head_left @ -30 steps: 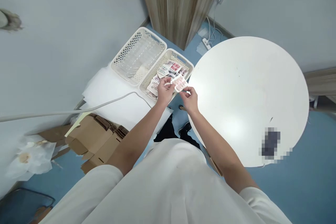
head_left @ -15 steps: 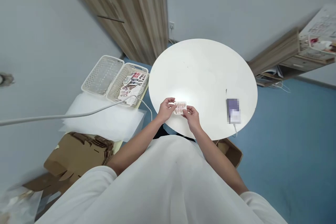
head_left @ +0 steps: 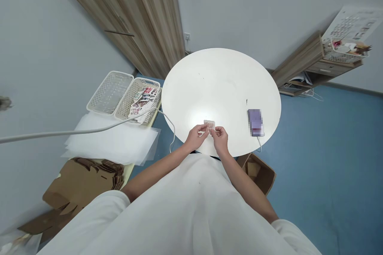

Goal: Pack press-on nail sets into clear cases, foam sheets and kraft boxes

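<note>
A small clear tray of pinkish press-on nails is held above the near side of the round white table. My left hand pinches its left and lower edge, thumb and fingers closed. From the right, my right hand grips the lower right part with thumb and bent fingers. Both hands' fingertips nearly meet under the tray, which covers little of itself except at its lower edge. The single nails are too small to make out clearly.
A purple, blurred-out device with a cable lies at the table's right. Left stand a white basket of small packs, an empty-looking basket, white sheets and flat cardboard. A pale cable crosses the left side. An open carton stands below right.
My view has shifted, and the table appears further left. Both hands have come closer together around the tray, which is tipped more, with its nails less plainly visible.
</note>
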`<state>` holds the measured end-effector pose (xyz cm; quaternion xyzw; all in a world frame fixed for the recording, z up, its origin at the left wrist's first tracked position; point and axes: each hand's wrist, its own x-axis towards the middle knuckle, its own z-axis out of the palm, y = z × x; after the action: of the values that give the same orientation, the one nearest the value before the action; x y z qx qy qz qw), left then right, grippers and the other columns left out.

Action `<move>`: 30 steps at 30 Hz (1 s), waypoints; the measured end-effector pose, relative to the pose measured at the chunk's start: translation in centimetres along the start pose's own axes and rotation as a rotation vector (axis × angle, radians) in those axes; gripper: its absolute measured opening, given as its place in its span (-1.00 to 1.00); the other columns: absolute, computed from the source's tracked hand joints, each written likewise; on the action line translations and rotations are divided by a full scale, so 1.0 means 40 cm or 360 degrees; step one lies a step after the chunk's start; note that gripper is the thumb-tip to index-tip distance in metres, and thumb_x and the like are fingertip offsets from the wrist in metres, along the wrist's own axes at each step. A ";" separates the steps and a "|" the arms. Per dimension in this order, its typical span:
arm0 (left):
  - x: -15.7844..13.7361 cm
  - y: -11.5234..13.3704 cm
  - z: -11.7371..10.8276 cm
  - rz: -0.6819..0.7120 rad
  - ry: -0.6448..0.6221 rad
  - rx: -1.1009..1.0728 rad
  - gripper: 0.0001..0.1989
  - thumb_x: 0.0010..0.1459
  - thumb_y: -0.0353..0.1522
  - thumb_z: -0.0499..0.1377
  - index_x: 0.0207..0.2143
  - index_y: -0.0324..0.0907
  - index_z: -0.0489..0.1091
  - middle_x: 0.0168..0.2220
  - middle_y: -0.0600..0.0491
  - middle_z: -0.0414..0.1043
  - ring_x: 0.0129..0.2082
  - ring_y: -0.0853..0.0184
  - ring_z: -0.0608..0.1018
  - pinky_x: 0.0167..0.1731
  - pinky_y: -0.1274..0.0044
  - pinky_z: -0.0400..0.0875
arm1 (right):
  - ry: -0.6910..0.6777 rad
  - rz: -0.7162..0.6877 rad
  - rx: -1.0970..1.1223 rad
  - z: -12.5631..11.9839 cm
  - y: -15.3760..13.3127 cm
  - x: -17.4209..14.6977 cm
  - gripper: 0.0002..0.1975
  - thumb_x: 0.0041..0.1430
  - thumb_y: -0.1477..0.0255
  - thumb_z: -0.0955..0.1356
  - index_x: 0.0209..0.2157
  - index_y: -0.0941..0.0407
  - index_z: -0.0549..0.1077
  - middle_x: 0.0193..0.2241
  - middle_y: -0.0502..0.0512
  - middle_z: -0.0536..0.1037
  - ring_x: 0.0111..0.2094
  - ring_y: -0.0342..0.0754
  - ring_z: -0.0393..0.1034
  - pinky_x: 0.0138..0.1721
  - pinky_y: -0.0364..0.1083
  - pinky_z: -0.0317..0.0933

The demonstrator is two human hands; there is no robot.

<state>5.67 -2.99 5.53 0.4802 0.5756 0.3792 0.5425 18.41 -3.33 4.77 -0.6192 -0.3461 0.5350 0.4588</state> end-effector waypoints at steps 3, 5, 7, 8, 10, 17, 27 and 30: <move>0.005 0.002 -0.001 -0.0109 -0.0080 -0.0256 -0.64 0.00 -0.30 0.20 -0.10 -0.17 0.38 -0.08 -0.06 0.41 -0.11 0.26 0.47 -0.10 0.39 0.35 | 0.0014 -0.0171 -0.0168 0.021 -0.004 -0.016 -0.80 -0.01 0.24 0.33 -0.39 0.07 0.35 -0.40 0.02 0.43 -0.39 -0.11 0.31 -0.35 -0.09 0.24; 0.012 0.002 -0.007 -0.0131 -0.0127 -0.0368 -0.64 0.02 -0.29 0.18 -0.10 -0.19 0.37 -0.10 -0.06 0.42 -0.13 0.27 0.48 -0.07 0.39 0.33 | -0.0004 -0.0293 -0.0310 0.034 -0.009 -0.028 -0.82 0.02 0.27 0.31 -0.35 0.07 0.37 -0.35 0.04 0.43 -0.36 -0.10 0.31 -0.30 -0.07 0.24; 0.018 0.001 -0.015 -0.0116 -0.0184 -0.0448 -0.66 0.05 -0.27 0.16 -0.11 -0.20 0.38 -0.13 -0.06 0.44 -0.14 0.27 0.48 -0.08 0.40 0.33 | -0.0044 -0.0424 -0.0452 0.046 -0.013 -0.038 -0.83 0.03 0.31 0.30 -0.31 0.05 0.39 -0.30 0.05 0.42 -0.31 -0.08 0.32 -0.27 -0.05 0.24; 0.021 -0.001 -0.020 -0.0110 -0.0211 -0.0477 -0.67 0.06 -0.26 0.14 -0.13 -0.20 0.39 -0.15 -0.05 0.45 -0.15 0.27 0.49 -0.09 0.41 0.34 | -0.0066 -0.0476 -0.0514 0.051 -0.014 -0.042 -0.83 0.03 0.33 0.30 -0.29 0.04 0.40 -0.28 0.06 0.42 -0.28 -0.07 0.32 -0.25 -0.05 0.24; 0.026 -0.007 -0.032 -0.0130 -0.0253 -0.0510 -0.70 0.07 -0.24 0.12 -0.18 -0.20 0.40 -0.19 -0.03 0.46 -0.19 0.29 0.49 -0.14 0.43 0.36 | -0.0104 -0.0535 -0.0604 0.062 -0.013 -0.047 -0.81 0.02 0.37 0.31 -0.26 0.02 0.41 -0.25 0.08 0.40 -0.22 -0.05 0.32 -0.22 -0.03 0.25; 0.048 -0.049 -0.078 -0.0374 -0.0249 -0.0507 -0.69 0.06 -0.18 0.10 -0.23 -0.17 0.42 -0.20 -0.02 0.47 -0.20 0.29 0.49 -0.20 0.45 0.39 | 0.0013 -0.0543 -0.0666 0.082 0.013 -0.048 -0.76 0.01 0.42 0.29 -0.22 0.01 0.43 -0.20 0.10 0.40 -0.17 -0.01 0.32 -0.16 0.02 0.24; 0.065 -0.063 -0.106 -0.0472 -0.0326 -0.0570 -0.67 0.05 -0.17 0.12 -0.24 -0.21 0.44 -0.22 -0.05 0.48 -0.19 0.27 0.50 -0.14 0.41 0.37 | 0.0121 -0.0081 -0.0269 0.033 -0.012 -0.004 -0.65 -0.01 0.28 0.31 -0.14 0.07 0.36 -0.27 0.06 0.41 -0.44 -0.16 0.25 -0.32 -0.08 0.24; 0.069 -0.050 -0.102 -0.0452 -0.0333 -0.0540 -0.68 0.04 -0.18 0.13 -0.26 -0.22 0.45 -0.27 -0.04 0.49 -0.22 0.27 0.50 -0.17 0.41 0.38 | -0.0068 -0.0055 -0.0209 0.030 -0.030 0.019 -0.65 -0.02 0.27 0.33 -0.16 0.07 0.39 -0.32 0.03 0.40 -0.44 -0.17 0.27 -0.35 -0.10 0.24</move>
<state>1.48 -0.47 3.41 0.3330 0.5062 0.3385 0.7199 17.44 -1.99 5.62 -0.6305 -0.4009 0.5161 0.4189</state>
